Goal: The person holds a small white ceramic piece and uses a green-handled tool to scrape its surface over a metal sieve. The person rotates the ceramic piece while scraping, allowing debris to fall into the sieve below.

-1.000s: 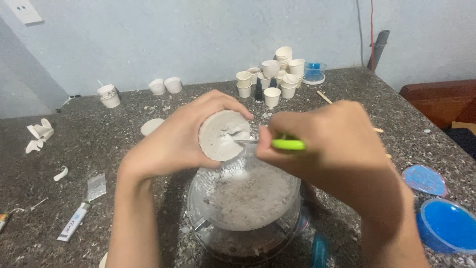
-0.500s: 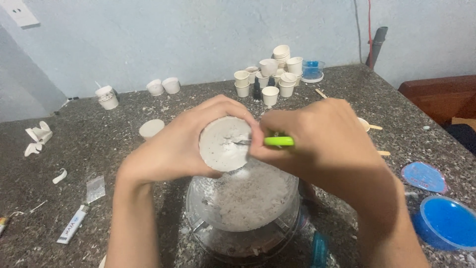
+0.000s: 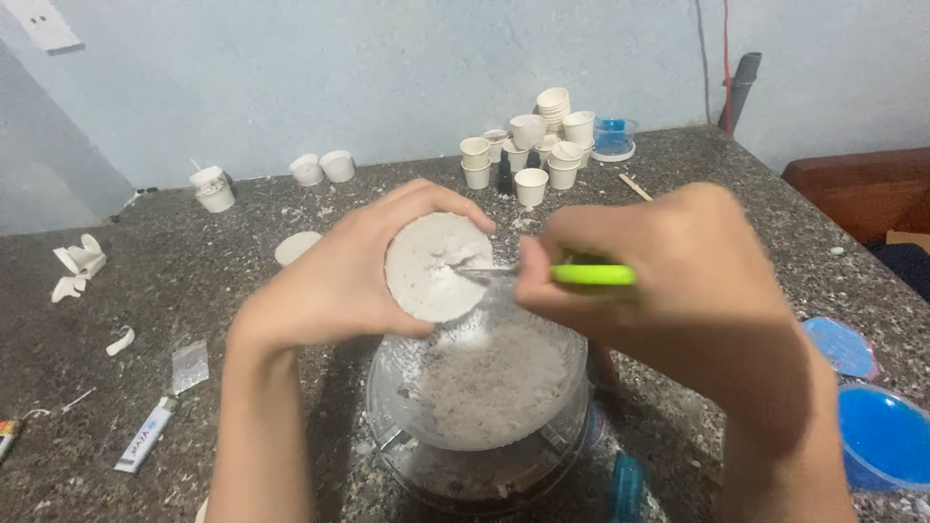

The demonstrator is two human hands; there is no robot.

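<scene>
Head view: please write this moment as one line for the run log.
left hand: holds white round piece | right hand: green-handled tool, tip on piece | below: clear bowl of grey powder | surface: stone counter

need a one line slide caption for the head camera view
Left hand tilts a white round cast over a clear bowl while right hand scrapes it with a green-handled tool.

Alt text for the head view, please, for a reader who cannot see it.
The left hand holds a white disc over a clear bowl of grey powder while the right hand scrapes it with a green-handled tool. Small white cups stand behind on the speckled counter.
</scene>
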